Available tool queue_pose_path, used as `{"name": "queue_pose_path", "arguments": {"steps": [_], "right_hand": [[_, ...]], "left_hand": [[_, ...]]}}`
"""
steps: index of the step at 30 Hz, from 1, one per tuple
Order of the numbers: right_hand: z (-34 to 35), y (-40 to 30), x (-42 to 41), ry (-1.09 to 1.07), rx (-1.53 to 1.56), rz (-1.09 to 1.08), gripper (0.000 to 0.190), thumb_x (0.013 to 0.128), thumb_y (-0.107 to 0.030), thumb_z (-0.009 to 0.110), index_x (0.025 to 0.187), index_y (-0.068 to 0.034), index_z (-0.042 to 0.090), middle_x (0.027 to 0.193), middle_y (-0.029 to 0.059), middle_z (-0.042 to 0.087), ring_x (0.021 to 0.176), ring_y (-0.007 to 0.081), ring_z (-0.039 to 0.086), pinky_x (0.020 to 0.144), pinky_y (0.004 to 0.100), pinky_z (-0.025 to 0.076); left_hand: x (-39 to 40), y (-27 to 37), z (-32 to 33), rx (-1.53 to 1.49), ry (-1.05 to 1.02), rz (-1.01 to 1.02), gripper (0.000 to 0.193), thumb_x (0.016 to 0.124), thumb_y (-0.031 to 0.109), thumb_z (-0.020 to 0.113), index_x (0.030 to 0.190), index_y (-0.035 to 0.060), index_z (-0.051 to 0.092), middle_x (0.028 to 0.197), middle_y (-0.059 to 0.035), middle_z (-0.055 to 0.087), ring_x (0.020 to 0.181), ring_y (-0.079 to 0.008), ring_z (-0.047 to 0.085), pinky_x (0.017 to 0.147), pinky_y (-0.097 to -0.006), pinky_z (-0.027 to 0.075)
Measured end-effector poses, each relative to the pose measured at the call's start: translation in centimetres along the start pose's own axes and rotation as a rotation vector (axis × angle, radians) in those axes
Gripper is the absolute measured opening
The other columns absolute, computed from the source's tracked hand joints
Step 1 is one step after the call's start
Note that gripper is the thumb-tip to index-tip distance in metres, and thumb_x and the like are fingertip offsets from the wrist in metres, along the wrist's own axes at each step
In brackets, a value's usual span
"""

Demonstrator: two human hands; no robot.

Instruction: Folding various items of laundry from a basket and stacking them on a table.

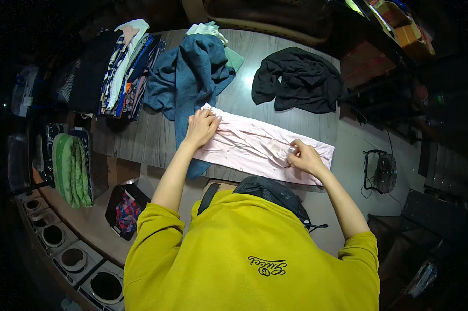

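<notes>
A pale pink printed garment (253, 136), folded into a long strip, lies slantwise over the front of the grey wood-grain table (140, 144). Its left end has a gathered edge, and creases run along its middle. My left hand (203, 126) grips the cloth at that gathered end, fingers curled over it. Toward the other end, my right hand (307, 157) pinches the fabric between thumb and fingers. Beneath the left end of the pink cloth, a blue denim-like garment (199, 58) spreads back across the table, and one part hangs over the front edge.
A crumpled black garment (300, 79) lies at the back right. Stacked folded clothes (121, 74) stand at the left. Below are a green quilted bundle (70, 171) and a dark basket (127, 210) holding plaid cloth. A fan (383, 173) stands right; front-loading washing machines (74, 259) line the lower left.
</notes>
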State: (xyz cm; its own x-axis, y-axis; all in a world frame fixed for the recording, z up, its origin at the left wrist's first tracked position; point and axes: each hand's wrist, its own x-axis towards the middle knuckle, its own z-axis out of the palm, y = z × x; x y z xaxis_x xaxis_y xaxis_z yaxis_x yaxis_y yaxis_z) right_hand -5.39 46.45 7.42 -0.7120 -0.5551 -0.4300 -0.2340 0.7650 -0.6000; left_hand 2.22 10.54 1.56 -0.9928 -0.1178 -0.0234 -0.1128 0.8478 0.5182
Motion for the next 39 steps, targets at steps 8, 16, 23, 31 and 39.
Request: {"name": "queue_pose_path", "arguments": {"steps": [8, 16, 23, 31, 39], "right_hand": [[2.9, 0.2, 0.2, 0.16, -0.529, -0.444, 0.029, 0.064, -0.026, 0.073, 0.08, -0.006, 0.059, 0.084, 0.0114, 0.064, 0.09, 0.0277, 0.058, 0.09, 0.0425, 0.038], [-1.7, 0.8, -1.7, -0.059, 0.726, 0.101, 0.006, 0.071, -0.005, 0.053, 0.076, -0.003, 0.056, 0.064, -0.0025, 0.051, 0.058, 0.005, 0.047, 0.051, 0.0212, 0.036], [-1.1, 4.2, -2.1, 0.005, 0.548, 0.413, 0.015, 0.077, -0.017, 0.059, 0.078, -0.002, 0.058, 0.069, 0.009, 0.063, 0.06, 0.0137, 0.058, 0.054, 0.0308, 0.046], [1.3, 4.5, -6.5, 0.23, -0.372, -0.358, 0.031, 0.066, -0.008, 0.068, 0.095, -0.005, 0.057, 0.109, 0.0095, 0.06, 0.098, 0.0279, 0.054, 0.086, 0.0396, 0.04], [1.6, 7.4, -8.0, 0.438, 0.007, -0.261, 0.022, 0.075, 0.002, 0.062, 0.097, -0.001, 0.061, 0.105, 0.0141, 0.064, 0.084, 0.03, 0.061, 0.074, 0.0356, 0.049]], "left_hand": [[0.9, 0.4, -0.4, -0.011, -0.097, -0.056, 0.042, 0.092, 0.041, 0.05, 0.085, 0.0047, 0.071, 0.102, -0.0069, 0.06, 0.101, -0.027, 0.051, 0.09, -0.0413, 0.035], [1.0, 0.3, -0.5, 0.026, -0.168, -0.127, 0.051, 0.094, 0.046, 0.044, 0.087, 0.0041, 0.072, 0.105, -0.0073, 0.057, 0.103, -0.0267, 0.048, 0.092, -0.0414, 0.033], [1.4, 1.0, -2.1, 0.034, -0.297, -0.122, 0.038, 0.078, 0.044, 0.061, 0.084, 0.0071, 0.07, 0.106, -0.0078, 0.056, 0.106, -0.0274, 0.048, 0.093, -0.0404, 0.036], [-0.2, -0.9, -2.2, -0.092, -0.23, 0.074, 0.026, 0.069, 0.021, 0.071, 0.091, 0.0091, 0.065, 0.109, -0.009, 0.058, 0.109, -0.0309, 0.052, 0.095, -0.0391, 0.041], [0.0, -1.5, -1.9, -0.167, -0.161, 0.058, 0.019, 0.085, 0.019, 0.064, 0.091, 0.0011, 0.068, 0.109, -0.0092, 0.063, 0.105, -0.0282, 0.056, 0.093, -0.0361, 0.043]]}}
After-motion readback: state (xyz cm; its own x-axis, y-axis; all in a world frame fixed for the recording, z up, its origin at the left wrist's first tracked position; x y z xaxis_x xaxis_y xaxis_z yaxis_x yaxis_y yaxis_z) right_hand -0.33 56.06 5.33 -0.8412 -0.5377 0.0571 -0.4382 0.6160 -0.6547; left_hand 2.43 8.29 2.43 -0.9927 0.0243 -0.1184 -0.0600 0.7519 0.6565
